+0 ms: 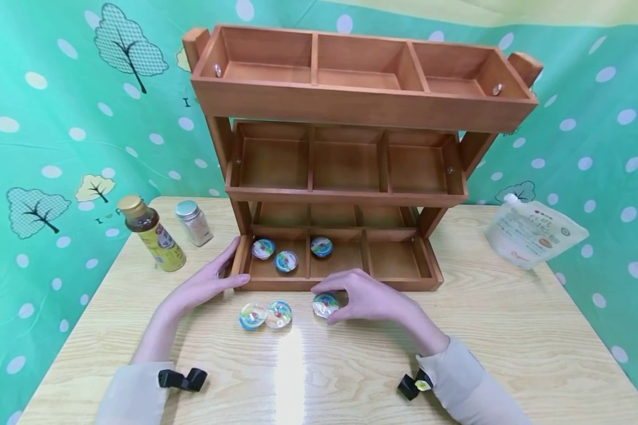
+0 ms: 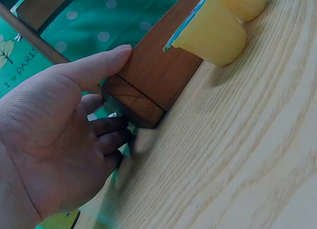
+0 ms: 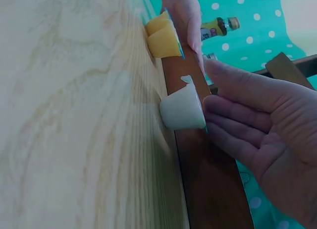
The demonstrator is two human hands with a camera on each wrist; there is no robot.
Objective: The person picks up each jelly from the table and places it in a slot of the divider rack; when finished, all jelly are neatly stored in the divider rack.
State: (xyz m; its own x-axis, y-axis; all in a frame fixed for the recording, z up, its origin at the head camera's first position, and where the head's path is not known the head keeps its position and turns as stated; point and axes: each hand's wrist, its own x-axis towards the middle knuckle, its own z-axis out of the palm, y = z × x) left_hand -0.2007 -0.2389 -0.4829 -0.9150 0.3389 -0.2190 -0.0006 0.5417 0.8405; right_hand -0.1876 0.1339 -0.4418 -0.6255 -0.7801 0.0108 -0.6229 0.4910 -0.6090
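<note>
My left hand [image 1: 207, 286] holds the left end of the wooden rack's lowest tray [image 1: 276, 285], thumb in front and fingers behind; the left wrist view shows this hand [image 2: 64, 135] at the tray corner [image 2: 133, 100]. Fingers spread, my right hand [image 1: 369, 296] is over a small lidded cup [image 1: 325, 304] in front of the tray. In the right wrist view that pale cup [image 3: 183, 110] stands on the table, my right hand [image 3: 267, 120] close by its lid; contact is unclear. Two more cups [image 1: 252, 316] [image 1: 279, 314] sit side by side to the left.
Two cups [image 1: 263, 248] [image 1: 286, 261] lie in the lowest tray's left compartment, one [image 1: 321, 247] in its middle. A yellow-labelled bottle [image 1: 159, 239] and a shaker jar [image 1: 194, 223] stand left of the rack, a white pouch [image 1: 531, 233] right. Upper trays [image 1: 361, 106] overhang the lowest.
</note>
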